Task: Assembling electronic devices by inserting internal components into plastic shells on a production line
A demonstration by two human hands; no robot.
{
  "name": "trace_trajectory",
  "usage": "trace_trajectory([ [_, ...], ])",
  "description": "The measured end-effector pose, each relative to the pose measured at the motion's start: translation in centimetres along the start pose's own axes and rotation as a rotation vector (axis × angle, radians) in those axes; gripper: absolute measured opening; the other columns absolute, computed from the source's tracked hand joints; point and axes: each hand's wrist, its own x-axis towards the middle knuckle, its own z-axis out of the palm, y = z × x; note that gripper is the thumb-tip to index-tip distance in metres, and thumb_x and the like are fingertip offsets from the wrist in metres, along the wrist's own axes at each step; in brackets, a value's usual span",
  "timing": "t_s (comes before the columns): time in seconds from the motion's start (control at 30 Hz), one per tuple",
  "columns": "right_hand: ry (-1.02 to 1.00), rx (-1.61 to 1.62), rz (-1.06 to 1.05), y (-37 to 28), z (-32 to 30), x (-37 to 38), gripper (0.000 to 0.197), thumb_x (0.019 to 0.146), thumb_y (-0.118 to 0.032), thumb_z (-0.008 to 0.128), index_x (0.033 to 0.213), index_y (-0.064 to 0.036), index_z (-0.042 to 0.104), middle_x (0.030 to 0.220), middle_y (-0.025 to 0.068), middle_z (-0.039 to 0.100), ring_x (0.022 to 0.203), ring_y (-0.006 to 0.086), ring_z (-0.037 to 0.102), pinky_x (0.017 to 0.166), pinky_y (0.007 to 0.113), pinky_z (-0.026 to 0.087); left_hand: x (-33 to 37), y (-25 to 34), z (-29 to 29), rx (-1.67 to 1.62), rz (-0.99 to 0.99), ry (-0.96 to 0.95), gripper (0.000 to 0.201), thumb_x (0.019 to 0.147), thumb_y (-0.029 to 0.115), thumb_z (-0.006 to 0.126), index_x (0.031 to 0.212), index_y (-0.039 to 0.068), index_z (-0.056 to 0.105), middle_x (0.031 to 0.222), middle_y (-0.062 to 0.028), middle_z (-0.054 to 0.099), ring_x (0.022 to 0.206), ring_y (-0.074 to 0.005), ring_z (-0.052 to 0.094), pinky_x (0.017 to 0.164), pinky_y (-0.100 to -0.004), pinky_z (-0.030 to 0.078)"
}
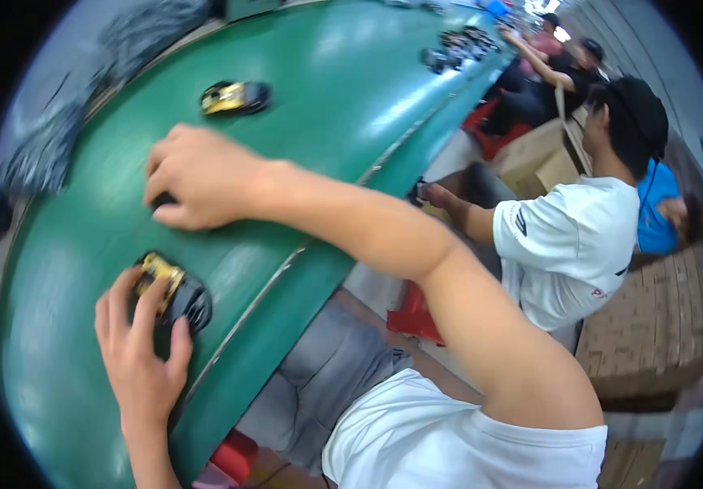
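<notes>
In the lower left, my left hand [135, 346] rests its thumb and fingers around a black-and-yellow rounded object [196, 306], about the size and shape of a computer mouse; its exact kind is unclear. The object lies on the green work surface [310, 106]. Above it, my right hand [204, 179] reaches across, slightly blurred, its fingers curled down over a dark object [164, 200]. Only a small black part shows under the palm. Farther off, a similar black-and-yellow object [235, 97] lies on the green surface, touched by neither hand.
Grey plastic bags [46, 151] lie along the far left edge. Several dark parts [459, 47] are clustered toward the back. A co-worker in a white shirt [567, 236] sits at right, with other people beyond. Cardboard boxes [653, 318] stand behind them.
</notes>
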Motion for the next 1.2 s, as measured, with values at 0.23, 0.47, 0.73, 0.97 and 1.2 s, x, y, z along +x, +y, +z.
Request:
trace_trajectory([
  [0.23, -0.065, -0.09, 0.044, 3.7, -4.2, -3.6, 0.02, 0.08, -0.026, 0.073, 0.096, -0.0166, 0.082, 0.103, 0.0069, 0.073, 0.103, 0.0328, 0.063, 0.092, 0.044, 0.052, 2.7, 4.8, 4.4, -0.048, 0.014, 0.075, 0.043, 0.077, 0.005, 0.071, 0.12, 0.004, 0.066, 0.134, -0.0177, 0.056, 0.12, -0.0391, 0.054, 0.103, -0.0475, 0.044],
  [0.47, -0.204, -0.066, 0.076, 1.8, -9.2, -4.1, 0.022, 0.08, -0.024, 0.075, 0.099, -0.0163, 0.082, 0.095, 0.0074, 0.076, 0.094, 0.0307, 0.069, 0.086, 0.043, 0.056, 1.8, 9.2, 2.8, -0.007, 0.016, 0.084, 0.043, 0.077, 0.006, 0.073, 0.119, 0.005, 0.066, 0.134, -0.017, 0.057, 0.119, -0.0389, 0.053, 0.104, -0.047, 0.043],
  [0.73, -0.293, 0.067, 0.097, 2.1, -10.2, -2.5, 0.019, 0.081, -0.024, 0.078, 0.098, -0.0149, 0.081, 0.094, 0.0074, 0.078, 0.09, 0.0283, 0.073, 0.082, 0.042, 0.057, 1.5, 10.0, 2.0, 0.004, 0.023, 0.083, 0.042, 0.078, 0.007, 0.074, 0.12, 0.005, 0.067, 0.134, -0.0162, 0.057, 0.122, -0.0388, 0.052, 0.105, -0.0472, 0.042],
  [0.97, -0.418, 0.001, -0.004, 1.9, -11.3, -0.7, 0.025, 0.081, -0.029, 0.08, 0.098, -0.0108, 0.079, 0.095, 0.0087, 0.078, 0.091, 0.0279, 0.073, 0.082, 0.041, 0.057, 1.6, 10.1, 1.5, 0.013, 0.033, 0.084, 0.043, 0.078, 0.008, 0.075, 0.12, 0.006, 0.067, 0.134, -0.0158, 0.057, 0.122, -0.0381, 0.052, 0.105, -0.0469, 0.043],
  [1.2, -0.002, 0.084, -0.182, 2.5, -9.2, -0.9, 0.024, 0.084, -0.027, 0.077, 0.1, -0.0079, 0.078, 0.102, 0.0109, 0.074, 0.097, 0.0325, 0.069, 0.088, 0.042, 0.055, 1.8, 10.0, 0.7, 0.031, 0.023, 0.075, 0.043, 0.078, 0.01, 0.076, 0.121, 0.007, 0.067, 0.133, -0.0155, 0.058, 0.121, -0.0375, 0.053, 0.104, -0.0462, 0.043],
])
